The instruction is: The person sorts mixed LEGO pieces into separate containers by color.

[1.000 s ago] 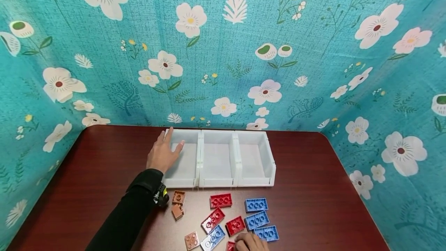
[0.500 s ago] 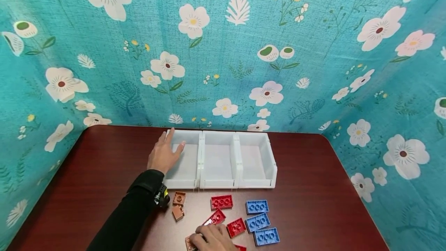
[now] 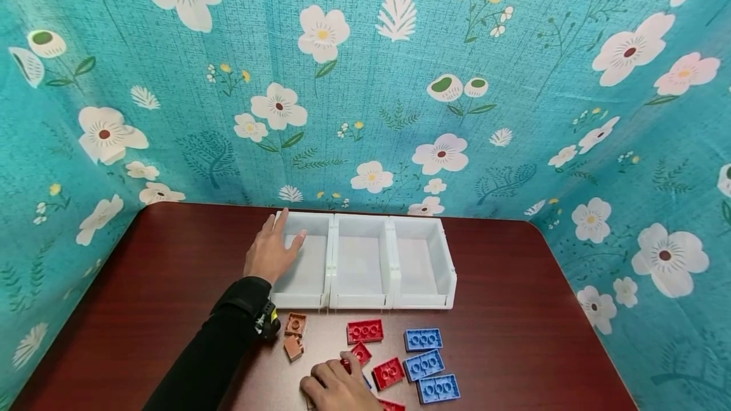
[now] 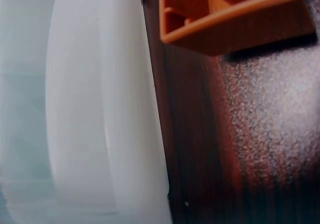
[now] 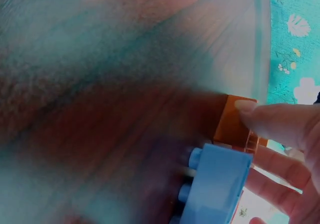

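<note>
In the head view my left hand point(image 3: 271, 252) rests at the left side of the leftmost white bin point(image 3: 299, 301), fingers and thumb spread and holding nothing. My right hand point(image 3: 339, 389) is low among the toy bricks on the table. In the right wrist view its thumb and fingers pinch an orange-brown toy brick point(image 5: 232, 121), mostly hidden from the head view. A blue brick point(image 5: 217, 184) lies right beside it. Another orange-brown brick point(image 4: 240, 26), hollow underside up, shows near the bin in the left wrist view. A red brick point(image 3: 361, 352) is partly covered by the right hand.
Three white bins stand joined in a row, including the middle bin point(image 3: 358, 301) and right bin point(image 3: 422, 301). Several blue bricks point(image 3: 424, 365) lie to the right, red bricks point(image 3: 365, 331) centrally, and brown bricks point(image 3: 296, 323) near the left wrist. A flowered curtain point(image 3: 365, 81) encloses the table.
My right hand has moved left from the lower red brick, across the blue one, to the orange-brown brick and now pinches it. The left hand stays at the bin.
</note>
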Motion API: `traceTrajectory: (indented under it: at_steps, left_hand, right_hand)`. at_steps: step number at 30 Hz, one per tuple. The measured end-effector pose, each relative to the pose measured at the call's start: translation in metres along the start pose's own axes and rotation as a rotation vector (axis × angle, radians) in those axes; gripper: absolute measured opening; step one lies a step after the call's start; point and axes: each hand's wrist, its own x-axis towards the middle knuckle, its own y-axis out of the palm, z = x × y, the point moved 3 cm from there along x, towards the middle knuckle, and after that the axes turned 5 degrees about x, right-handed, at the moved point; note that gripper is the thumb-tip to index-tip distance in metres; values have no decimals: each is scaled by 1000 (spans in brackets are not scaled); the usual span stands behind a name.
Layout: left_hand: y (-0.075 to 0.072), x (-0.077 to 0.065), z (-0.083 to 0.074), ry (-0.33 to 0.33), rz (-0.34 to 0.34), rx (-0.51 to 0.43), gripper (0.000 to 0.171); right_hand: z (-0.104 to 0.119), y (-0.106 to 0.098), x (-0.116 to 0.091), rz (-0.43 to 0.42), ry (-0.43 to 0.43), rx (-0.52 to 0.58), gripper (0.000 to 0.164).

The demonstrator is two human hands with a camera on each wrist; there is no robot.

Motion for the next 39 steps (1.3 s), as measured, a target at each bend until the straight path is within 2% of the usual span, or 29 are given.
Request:
traceTrajectory:
  at_steps: [7, 15, 24, 28, 32, 35, 37, 39]
  left_hand:
    - [0, 1, 0, 5, -12, 8, 77]
    - [0, 2, 0, 9, -15, 18, 77]
    - [0, 3, 0, 0, -4, 16, 77]
    - [0, 3, 0, 5, -6, 14, 77]
    - [0, 3, 1, -1, -2, 9, 77]
    - [1, 2, 1, -4, 1, 7, 77]
    - [1, 2, 1, -3, -1, 6, 77]
    - [1, 2, 0, 1, -5, 8, 77]
  right_hand:
    - [1, 4, 2, 46, 9, 50, 42]
    - [-1, 6, 5, 169, 19, 173, 45]
    - [0, 5, 5, 133, -12, 114, 40]
    - [1, 3, 7, 123, -17, 131, 38]
    - [4, -1, 10, 28, -24, 154, 30]
    - [7, -3, 13, -42, -28, 180, 17]
    - [8, -3, 14, -53, -28, 204, 10]
    - [8, -3, 15, -46, -32, 220, 13]
